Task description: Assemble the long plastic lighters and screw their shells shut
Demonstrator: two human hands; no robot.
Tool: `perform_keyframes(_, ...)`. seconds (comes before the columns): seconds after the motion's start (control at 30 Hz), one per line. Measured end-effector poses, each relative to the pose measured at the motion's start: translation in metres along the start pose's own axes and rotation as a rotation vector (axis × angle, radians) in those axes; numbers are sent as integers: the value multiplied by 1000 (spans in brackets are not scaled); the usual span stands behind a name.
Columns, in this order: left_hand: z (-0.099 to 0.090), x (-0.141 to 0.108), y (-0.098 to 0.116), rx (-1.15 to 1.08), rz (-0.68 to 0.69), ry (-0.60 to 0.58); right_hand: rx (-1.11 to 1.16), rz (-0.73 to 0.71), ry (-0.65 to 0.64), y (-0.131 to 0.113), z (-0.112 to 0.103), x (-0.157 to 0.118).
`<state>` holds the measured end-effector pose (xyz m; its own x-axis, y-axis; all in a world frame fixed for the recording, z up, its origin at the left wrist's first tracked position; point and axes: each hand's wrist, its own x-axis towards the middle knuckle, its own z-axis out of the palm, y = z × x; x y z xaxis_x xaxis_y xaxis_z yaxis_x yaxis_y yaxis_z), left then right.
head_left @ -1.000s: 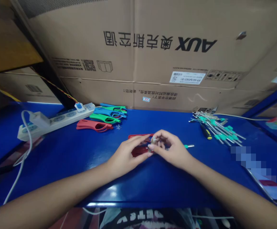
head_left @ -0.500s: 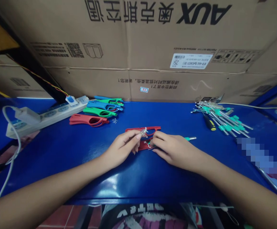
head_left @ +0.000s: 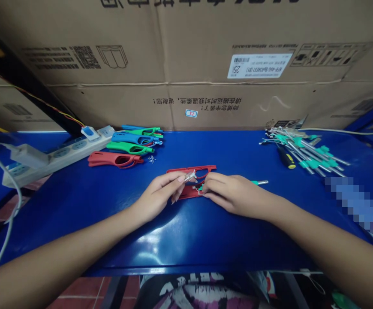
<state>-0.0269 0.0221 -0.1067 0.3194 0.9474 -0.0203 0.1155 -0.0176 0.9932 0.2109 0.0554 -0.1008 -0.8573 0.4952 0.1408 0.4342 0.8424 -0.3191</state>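
My left hand (head_left: pixel 161 194) is closed, pinching a small clear part with a white tip (head_left: pixel 190 176) between thumb and fingers. It is held over two red lighter shell halves. The far red shell half (head_left: pixel 191 168) lies on the table. The near red shell half (head_left: pixel 188 192) is partly covered by both hands. My right hand (head_left: pixel 234 193) is closed at the right end of the near half, its fingers on a green lighter rod (head_left: pixel 260 183) with a metal tube. The rod's metal end sticks out to the right, and thin white wire shows by the fingertips.
Red, green and blue lighter shells (head_left: pixel 115 159) lie at the back left, beside small screws (head_left: pixel 151 159) and a white power strip (head_left: pixel 59 155). At the back right are several lighter rods (head_left: pixel 308 150) and a black-yellow screwdriver (head_left: pixel 286 158). A cardboard box (head_left: pixel 199 73) stands behind.
The camera view has tilted down and shifted slightly. Both hands keep their grips, with only slight movement around the red shell halves.
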Motion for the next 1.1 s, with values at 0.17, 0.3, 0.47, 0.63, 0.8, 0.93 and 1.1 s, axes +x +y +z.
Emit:
perform_keyframes(0.17, 1, -1, 1, -63, -75, 33, 335, 200, 200, 4, 2, 4)
perform_keyframes(0.3, 2, -2, 4, -95, -152, 31, 683, 384, 179, 11, 6, 7)
perform_keyframes(0.47, 1, -2, 2, -86, -153, 11, 991, 428, 91, 16, 5, 9)
perform_keyframes(0.63, 1, 0, -2, -52, -126, -1, 961, 403, 96, 18, 6, 10)
perform_keyframes(0.8, 1, 0, 0, -14, -124, -18, 937, 329, 104, 19, 6, 9)
perform_keyframes(0.93, 1, 0, 0, 33, -128, -36, 894, 295, 131, 20, 7, 10)
perform_keyframes(1.1, 1, -2, -1, 104, -132, -69, 909, 373, 129, 21, 10, 11)
